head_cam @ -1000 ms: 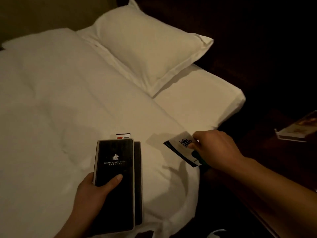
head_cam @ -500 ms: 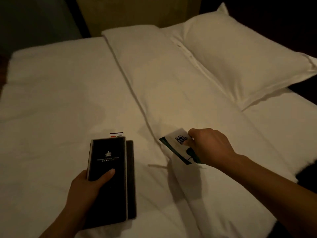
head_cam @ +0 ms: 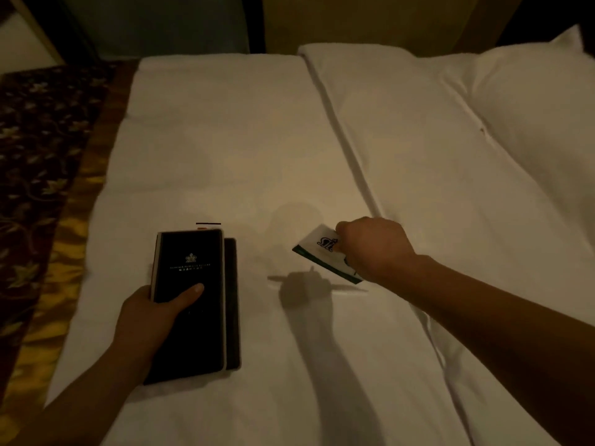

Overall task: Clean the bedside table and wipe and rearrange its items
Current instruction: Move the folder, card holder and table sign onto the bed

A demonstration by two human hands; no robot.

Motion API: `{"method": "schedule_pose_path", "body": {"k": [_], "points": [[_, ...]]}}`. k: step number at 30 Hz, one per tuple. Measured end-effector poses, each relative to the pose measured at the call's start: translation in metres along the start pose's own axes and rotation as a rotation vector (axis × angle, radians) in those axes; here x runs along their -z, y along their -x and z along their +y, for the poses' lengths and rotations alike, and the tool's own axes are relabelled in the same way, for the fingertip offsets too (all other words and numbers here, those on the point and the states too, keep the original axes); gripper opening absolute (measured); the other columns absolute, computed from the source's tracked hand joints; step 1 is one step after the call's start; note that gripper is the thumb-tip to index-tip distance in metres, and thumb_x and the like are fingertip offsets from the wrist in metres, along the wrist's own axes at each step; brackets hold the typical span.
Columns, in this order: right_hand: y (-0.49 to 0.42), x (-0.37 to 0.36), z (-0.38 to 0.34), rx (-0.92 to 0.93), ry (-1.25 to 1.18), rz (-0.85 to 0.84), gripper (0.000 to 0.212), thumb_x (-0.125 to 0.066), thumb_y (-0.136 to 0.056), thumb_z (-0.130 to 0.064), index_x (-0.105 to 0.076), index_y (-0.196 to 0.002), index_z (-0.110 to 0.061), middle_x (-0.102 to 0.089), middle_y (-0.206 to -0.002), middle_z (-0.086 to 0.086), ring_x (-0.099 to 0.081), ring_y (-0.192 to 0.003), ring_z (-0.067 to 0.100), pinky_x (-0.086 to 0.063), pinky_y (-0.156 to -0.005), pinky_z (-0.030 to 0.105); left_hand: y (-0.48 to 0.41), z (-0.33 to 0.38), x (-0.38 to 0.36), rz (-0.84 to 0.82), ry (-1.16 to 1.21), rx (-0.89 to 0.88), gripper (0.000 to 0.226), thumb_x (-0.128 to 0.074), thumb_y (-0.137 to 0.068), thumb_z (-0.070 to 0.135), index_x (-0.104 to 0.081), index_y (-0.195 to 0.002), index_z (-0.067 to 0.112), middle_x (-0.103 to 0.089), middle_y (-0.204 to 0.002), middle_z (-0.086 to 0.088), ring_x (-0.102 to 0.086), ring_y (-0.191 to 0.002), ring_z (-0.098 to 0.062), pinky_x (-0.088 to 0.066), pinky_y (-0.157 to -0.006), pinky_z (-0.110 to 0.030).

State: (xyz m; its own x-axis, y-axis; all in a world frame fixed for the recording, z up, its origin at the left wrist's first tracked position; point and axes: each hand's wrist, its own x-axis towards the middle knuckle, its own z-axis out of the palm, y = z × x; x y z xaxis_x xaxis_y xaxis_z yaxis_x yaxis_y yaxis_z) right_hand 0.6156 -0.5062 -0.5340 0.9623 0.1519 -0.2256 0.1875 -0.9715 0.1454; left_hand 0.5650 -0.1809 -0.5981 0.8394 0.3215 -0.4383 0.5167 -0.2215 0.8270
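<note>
Against the plain white bed sheet (head_cam: pixel 225 140): black rectangular booklet (head_cam: pixel 193 284), pale crown crest and faint lettering on its cover; small white paper card (head_cam: pixel 317 249), dark logo, green border. Beyond the bed's left edge, dark brown carpet (head_cam: pixel 42 140) patterned with gold leaves.

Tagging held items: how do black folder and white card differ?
The folder is black with a pale crest; the card is white with a dark logo. The folder is far bigger than the card. The left hand holds the folder, thumb on top; the right hand pinches the card. Both over the bed.
</note>
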Motion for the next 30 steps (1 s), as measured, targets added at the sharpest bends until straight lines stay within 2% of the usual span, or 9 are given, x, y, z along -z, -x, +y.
{"method": "schedule_pose_path", "body": {"k": [6, 10, 12, 15, 18, 21, 25, 28, 30], "points": [[-0.047, 0.003, -0.038, 0.029, 0.139, -0.097, 0.028, -0.067, -0.079, -0.019, -0.06, -0.106, -0.018, -0.067, -0.099, 0.002, -0.055, -0.074, 0.021, -0.035, -0.061, 0.03, -0.048, 0.001, 0.023, 0.061, -0.096, -0.018, 0.05, -0.086, -0.069, 0.04, -0.059, -0.105, 0.017, -0.066, -0.088, 0.002, -0.065, -0.076, -0.017, -0.049, -0.058, -0.027], [-0.066, -0.012, -0.056, 0.05, 0.165, -0.154, 0.028, -0.068, -0.081, -0.019, -0.058, -0.107, -0.017, -0.065, -0.102, 0.001, -0.06, -0.085, 0.021, -0.036, -0.065, 0.032, -0.076, 0.001, 0.03, 0.055, -0.281, -0.024, 0.056, -0.087, -0.07, 0.042, -0.055, -0.106, 0.014, -0.064, -0.101, -0.009, -0.062, -0.086, -0.028, -0.053, -0.078, -0.04], [-0.071, -0.023, -0.06, 0.057, 0.133, -0.106, 0.029, -0.067, -0.083, -0.018, -0.054, -0.109, -0.015, -0.063, -0.103, 0.003, -0.062, -0.089, 0.023, -0.035, -0.063, 0.033, -0.085, -0.002, 0.031, 0.027, -0.334, -0.004, 0.059, -0.085, -0.072, 0.045, -0.056, -0.11, 0.01, -0.065, -0.106, -0.012, -0.064, -0.092, -0.031, -0.054, -0.087, -0.046], [-0.072, -0.035, -0.06, 0.065, 0.053, -0.007, 0.033, -0.066, -0.082, -0.016, -0.049, -0.11, -0.012, -0.06, -0.1, 0.006, -0.061, -0.088, 0.027, -0.034, -0.059, 0.035, -0.092, -0.009, 0.029, 0.006, -0.361, 0.029, 0.074, -0.082, -0.074, 0.048, -0.053, -0.127, 0.006, -0.065, -0.116, -0.014, -0.064, -0.099, -0.034, -0.054, -0.089, -0.048], [-0.071, -0.044, -0.052, 0.067, -0.032, 0.054, 0.029, -0.062, -0.083, -0.018, -0.049, -0.109, -0.011, -0.059, -0.098, 0.008, -0.06, -0.085, 0.028, -0.036, -0.057, 0.034, -0.094, -0.015, 0.023, 0.026, -0.381, 0.034, 0.084, -0.078, -0.081, 0.043, -0.035, -0.145, 0.01, -0.057, -0.133, -0.018, -0.059, -0.112, -0.038, -0.051, -0.092, -0.048], [-0.068, -0.05, -0.038, 0.017, -0.15, 0.086, 0.016, -0.054, -0.088, -0.018, -0.051, -0.102, -0.011, -0.059, -0.097, 0.008, -0.06, -0.082, 0.029, -0.039, -0.059, 0.033, -0.088, -0.016, 0.012, 0.081, -0.575, -0.069, 0.094, -0.075, -0.084, 0.038, -0.02, -0.156, 0.014, -0.043, -0.143, -0.024, -0.046, -0.126, -0.045, -0.044, -0.102, -0.057], [-0.06, -0.053, -0.016, -0.101, -0.505, 0.088, 0.019, -0.055, -0.091, -0.022, -0.061, -0.106, -0.012, -0.064, -0.096, 0.006, -0.06, -0.081, 0.023, -0.049, -0.066, 0.032, -0.063, -0.005, -0.011, 0.171, -0.764, -0.302, 0.088, -0.074, -0.085, 0.033, -0.025, -0.156, 0.015, -0.035, -0.148, -0.024, -0.037, -0.133, -0.045, -0.036, -0.106, -0.06], [-0.043, -0.057, 0.0, -0.284, -0.943, 0.107, 0.022, -0.063, -0.088, -0.025, -0.062, -0.109, -0.018, -0.062, -0.09, -0.006, -0.06, -0.08, 0.014, -0.049, -0.066, 0.028, -0.046, 0.003, -0.035, 0.068, -0.738, -0.361, 0.082, -0.073, -0.087, 0.03, -0.03, -0.155, 0.014, -0.034, -0.155, -0.021, -0.032, -0.141, -0.041, -0.03, -0.113, -0.056], [-0.027, -0.062, 0.009, -0.365, -1.224, 0.106, 0.025, -0.067, -0.087, -0.025, -0.064, -0.111, -0.018, -0.065, -0.094, -0.006, -0.065, -0.088, 0.016, -0.055, -0.08, 0.038, -0.035, 0.005, -0.051, -0.013, -0.665, -0.325, 0.08, -0.071, -0.089, 0.032, -0.028, -0.156, 0.022, -0.029, -0.159, -0.014, -0.028, -0.145, -0.035, -0.027, -0.117, -0.051]]}}
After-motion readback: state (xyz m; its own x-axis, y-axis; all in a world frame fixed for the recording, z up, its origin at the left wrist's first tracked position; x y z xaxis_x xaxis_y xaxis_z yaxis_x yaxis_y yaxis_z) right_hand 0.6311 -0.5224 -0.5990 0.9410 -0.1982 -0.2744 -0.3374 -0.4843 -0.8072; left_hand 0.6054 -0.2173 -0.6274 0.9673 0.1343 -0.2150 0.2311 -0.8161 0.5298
